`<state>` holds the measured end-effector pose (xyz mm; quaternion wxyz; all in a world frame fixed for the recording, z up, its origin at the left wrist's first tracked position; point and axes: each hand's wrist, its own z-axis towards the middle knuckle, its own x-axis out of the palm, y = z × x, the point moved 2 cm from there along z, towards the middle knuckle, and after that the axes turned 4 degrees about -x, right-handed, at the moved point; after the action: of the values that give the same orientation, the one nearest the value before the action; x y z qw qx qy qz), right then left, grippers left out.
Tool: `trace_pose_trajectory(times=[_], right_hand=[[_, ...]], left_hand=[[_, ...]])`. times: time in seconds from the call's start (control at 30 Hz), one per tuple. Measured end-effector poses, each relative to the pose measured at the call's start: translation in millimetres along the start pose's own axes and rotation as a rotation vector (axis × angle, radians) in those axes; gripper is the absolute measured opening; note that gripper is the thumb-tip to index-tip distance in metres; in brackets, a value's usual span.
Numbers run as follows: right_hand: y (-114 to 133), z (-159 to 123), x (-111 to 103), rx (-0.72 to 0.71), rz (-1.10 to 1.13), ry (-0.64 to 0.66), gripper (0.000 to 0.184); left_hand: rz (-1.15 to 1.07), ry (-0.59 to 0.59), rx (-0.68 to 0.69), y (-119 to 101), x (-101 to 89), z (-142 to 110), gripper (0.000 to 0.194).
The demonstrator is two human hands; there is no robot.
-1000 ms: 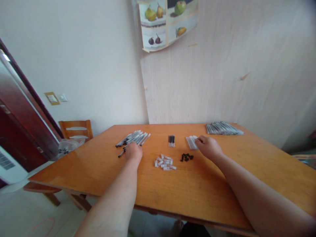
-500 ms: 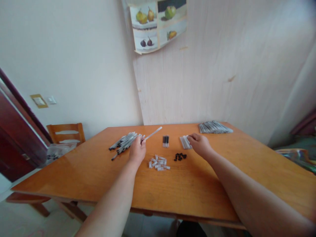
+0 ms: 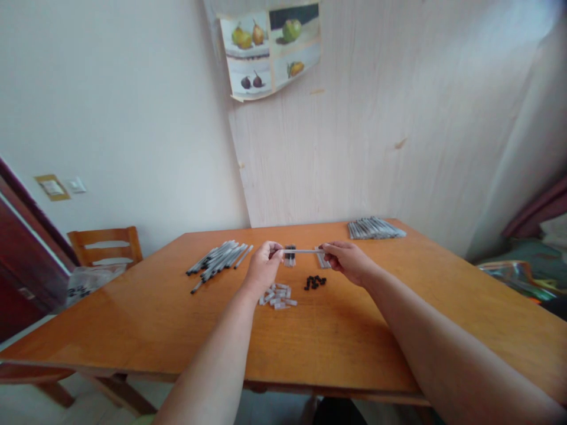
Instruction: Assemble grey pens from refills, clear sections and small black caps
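A thin, whitish translucent pen barrel [image 3: 301, 251] is held level above the table, spanning both hands. My left hand [image 3: 264, 264] is closed on its left end. At the right end, the fingers of my right hand [image 3: 348, 261] are pinched; whether a smaller piece is between them is hidden. Behind the barrel lies a short row of black-and-clear pieces [image 3: 290, 260]. Partly covered by my right hand is a row of whitish tubes [image 3: 323, 260]. Closer to me are a heap of small clear caps [image 3: 279, 296] and a cluster of small black plugs [image 3: 315, 283].
A loose pile of pen barrels with black ends [image 3: 219, 260] lies on the left of the wooden table [image 3: 336, 336]. A bundle of similar barrels [image 3: 376, 228] sits at the back right. A wooden chair [image 3: 106, 243] with a plastic bag [image 3: 91, 278] stands beyond the left edge.
My left hand has moved right from beside the pile, turning the slanted barrel level. My right hand has come off the whitish tubes and met the barrel's right end. The view has shifted slightly right.
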<state>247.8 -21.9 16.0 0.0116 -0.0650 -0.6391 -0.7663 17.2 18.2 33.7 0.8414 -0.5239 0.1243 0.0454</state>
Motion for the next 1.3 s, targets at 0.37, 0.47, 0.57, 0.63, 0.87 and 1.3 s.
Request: trace_pose_trajectory(times=[0.37,0.47,0.57,0.63,0.87,1.3], right_hand=[[3,-17,41,0.093,0.207,0.175,0.021],[4,-21,47,0.171,0.251,0.252,0.016],[4,-25,49,0.246,0.274,0.313,0.013],[2,-26,51,0.27,0.287,0.346,0.014],[3,-29,58,0.256,0.229,0.298,0.015],[13,-33,68,0.136,-0.047,0.198,0.021]], left_hand=[[-0.766,0.062,-0.249,-5,36.6,-10,0.034],[-0.808,0.071,-0.266,-5,32.2,-14,0.031],[-0.805,0.066,-0.308,-3,25.5,-17,0.03],[-0.812,0.077,-0.319,-3,22.7,-19,0.029],[-0.848,0.08,-0.305,-3,21.8,-18,0.024],[-0.916,-0.034,-0.356,7,25.4,-9,0.022]])
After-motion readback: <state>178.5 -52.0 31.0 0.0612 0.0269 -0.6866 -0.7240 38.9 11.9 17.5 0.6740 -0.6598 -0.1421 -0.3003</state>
